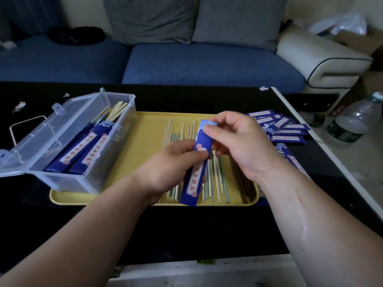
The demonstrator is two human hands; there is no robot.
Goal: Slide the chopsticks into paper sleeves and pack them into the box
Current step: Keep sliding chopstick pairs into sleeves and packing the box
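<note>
Both hands have a blue paper sleeve [199, 162] up over the yellow tray [145, 129]: left hand [172, 168] fingers pinch its middle, right hand [236, 141] fingers pinch the top end. Loose chopsticks [215, 179] lie below, clear box [68, 141] sits left.

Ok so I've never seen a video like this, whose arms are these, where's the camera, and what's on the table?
No machine here: a person wears one camera on the head, looking down at their own hands. The left hand and the right hand both hold one blue paper sleeve, the right pinching its top end. Under them a yellow tray on a black table holds loose chopsticks. A clear box, lid open, stands on the tray's left end with filled sleeves inside. To the right lie spare sleeves.
</note>
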